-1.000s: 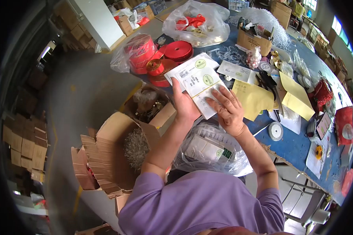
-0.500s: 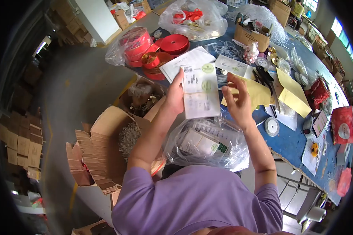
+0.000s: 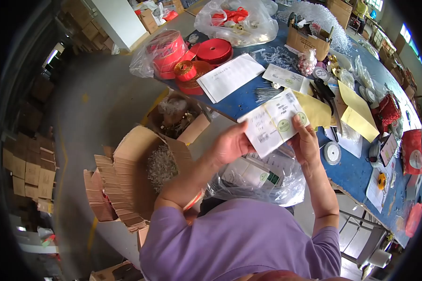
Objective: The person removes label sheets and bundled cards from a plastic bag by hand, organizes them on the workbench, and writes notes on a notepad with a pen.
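Note:
A banded stack of white printed cards (image 3: 271,122) with green round logos is held between my two hands, above the table's front edge. My left hand (image 3: 233,144) grips its left end, and my right hand (image 3: 305,140) pinches the right end with the thumb on top. Beyond it, a white packet with handwriting (image 3: 230,77) lies on the blue table (image 3: 246,100) beside the red ribbon rolls (image 3: 214,50). Below the stack, a clear plastic bag (image 3: 286,187) holds more such packets (image 3: 245,172).
Open cardboard boxes (image 3: 131,164) stand at the left. Yellow paper (image 3: 358,114), black scissors (image 3: 324,89), a white spool (image 3: 332,152), a phone (image 3: 388,150) and a small carton of tools (image 3: 307,42) are on the table. A person (image 3: 360,10) is far back right.
The handwritten packet has left my left hand and lies on the table. The banded stack has been turned and moved lower right, and my right hand, apart from it half a second ago, now grips it.

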{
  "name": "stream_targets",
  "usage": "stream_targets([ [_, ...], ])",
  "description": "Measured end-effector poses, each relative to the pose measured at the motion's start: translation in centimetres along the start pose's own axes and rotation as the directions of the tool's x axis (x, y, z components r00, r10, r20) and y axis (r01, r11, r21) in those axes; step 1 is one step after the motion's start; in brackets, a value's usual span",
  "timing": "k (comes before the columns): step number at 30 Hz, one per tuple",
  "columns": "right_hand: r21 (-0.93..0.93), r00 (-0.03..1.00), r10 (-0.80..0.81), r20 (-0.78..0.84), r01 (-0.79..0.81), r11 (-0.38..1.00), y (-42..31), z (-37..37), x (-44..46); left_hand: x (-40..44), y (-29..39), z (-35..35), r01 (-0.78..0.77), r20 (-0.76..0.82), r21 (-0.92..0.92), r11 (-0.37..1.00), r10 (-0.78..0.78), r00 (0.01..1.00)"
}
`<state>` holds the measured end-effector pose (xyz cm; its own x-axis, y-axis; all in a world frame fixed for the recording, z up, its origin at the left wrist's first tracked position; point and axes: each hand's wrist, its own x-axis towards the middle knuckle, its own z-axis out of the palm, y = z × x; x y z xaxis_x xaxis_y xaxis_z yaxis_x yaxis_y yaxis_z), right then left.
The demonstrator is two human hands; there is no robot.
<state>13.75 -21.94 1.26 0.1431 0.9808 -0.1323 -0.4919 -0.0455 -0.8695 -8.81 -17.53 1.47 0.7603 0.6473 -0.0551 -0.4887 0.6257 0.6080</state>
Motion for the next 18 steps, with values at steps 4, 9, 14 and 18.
stream_targets([
  [4, 0.032, 0.997, 0.048, -0.058, -0.047, 0.998, 2.0, 0.7, -0.2, 0.4, -1.0, 0.3, -0.160, -0.080, 0.268, 0.950, 0.188, 0.979],
  [9, -0.238, 0.976, 0.147, 0.160, -0.106, 0.965, 0.6, 1.0, -1.9, -0.4, 1.1, -3.6, -0.151, -0.195, 0.252, 0.956, 0.203, 0.960],
  [14, -0.340, 0.956, 0.215, 0.197, -0.139, 0.930, 0.1, 0.6, -3.3, 0.3, 5.2, -7.5, -0.169, -0.328, 0.304, 0.937, 0.270, 0.905],
  [18, -0.330, 0.956, 0.215, 0.199, -0.141, 0.934, -0.1, -0.1, -3.7, 1.6, 6.7, -9.6, -0.158, -0.328, 0.342, 0.926, 0.275, 0.904],
])
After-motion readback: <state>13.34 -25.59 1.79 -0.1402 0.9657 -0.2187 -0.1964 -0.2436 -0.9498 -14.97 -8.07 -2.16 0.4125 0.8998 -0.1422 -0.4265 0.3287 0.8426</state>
